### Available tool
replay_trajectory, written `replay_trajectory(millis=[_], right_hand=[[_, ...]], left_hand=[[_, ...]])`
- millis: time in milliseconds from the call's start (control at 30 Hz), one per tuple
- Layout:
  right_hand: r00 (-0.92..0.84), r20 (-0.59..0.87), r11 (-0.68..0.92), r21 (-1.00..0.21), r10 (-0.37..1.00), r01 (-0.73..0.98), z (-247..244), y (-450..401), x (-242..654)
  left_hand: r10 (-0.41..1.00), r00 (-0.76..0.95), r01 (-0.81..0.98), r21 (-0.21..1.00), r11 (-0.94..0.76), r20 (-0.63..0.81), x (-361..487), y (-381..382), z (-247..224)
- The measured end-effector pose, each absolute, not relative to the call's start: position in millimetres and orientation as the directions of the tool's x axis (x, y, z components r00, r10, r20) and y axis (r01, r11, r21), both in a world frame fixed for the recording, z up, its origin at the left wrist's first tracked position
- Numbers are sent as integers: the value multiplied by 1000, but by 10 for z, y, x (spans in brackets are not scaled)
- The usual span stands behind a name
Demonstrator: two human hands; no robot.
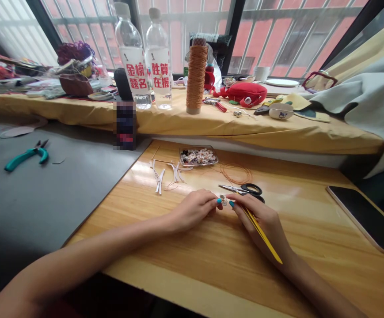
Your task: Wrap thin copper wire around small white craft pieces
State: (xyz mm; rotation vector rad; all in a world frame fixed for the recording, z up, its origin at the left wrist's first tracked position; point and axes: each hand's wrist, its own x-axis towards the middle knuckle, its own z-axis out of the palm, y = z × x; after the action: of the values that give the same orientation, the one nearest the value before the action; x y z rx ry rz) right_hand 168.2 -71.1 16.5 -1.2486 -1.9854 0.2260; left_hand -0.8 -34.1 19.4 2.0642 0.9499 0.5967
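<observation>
At the middle of the wooden table my left hand is closed, pinching a small beaded piece with silvery round parts between thumb and forefinger. My right hand meets it from the right, fingertips close against the piece. Slim yellow tweezers lie across the right palm, held under the fingers, with their end pointing back toward the wrist. Just beyond the fingers rest black-handled scissors, partly covered by the right hand. Whether the right fingertips also grip the piece is too small to tell.
Behind the hands are a clear box of beads, a coil of orange cord and white strips. A phone lies right, teal pliers left on a grey mat. Bottles and an orange thread spool stand on the ledge.
</observation>
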Motion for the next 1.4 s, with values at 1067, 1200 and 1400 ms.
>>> replay_trajectory(millis=[1067, 1200, 1400], right_hand=[[-568, 537, 717, -103, 623, 689, 75, -718, 1829], [-557, 522, 703, -123, 646, 700, 65, -701, 1826], [-571, 508, 702, -99, 645, 706, 51, -672, 1841]], left_hand=[[683, 716, 439, 666, -603, 147, 0, -325, 135], [682, 718, 444, 663, -602, 138, -7, -333, 165], [672, 717, 484, 561, -671, 185, -2, -328, 144]])
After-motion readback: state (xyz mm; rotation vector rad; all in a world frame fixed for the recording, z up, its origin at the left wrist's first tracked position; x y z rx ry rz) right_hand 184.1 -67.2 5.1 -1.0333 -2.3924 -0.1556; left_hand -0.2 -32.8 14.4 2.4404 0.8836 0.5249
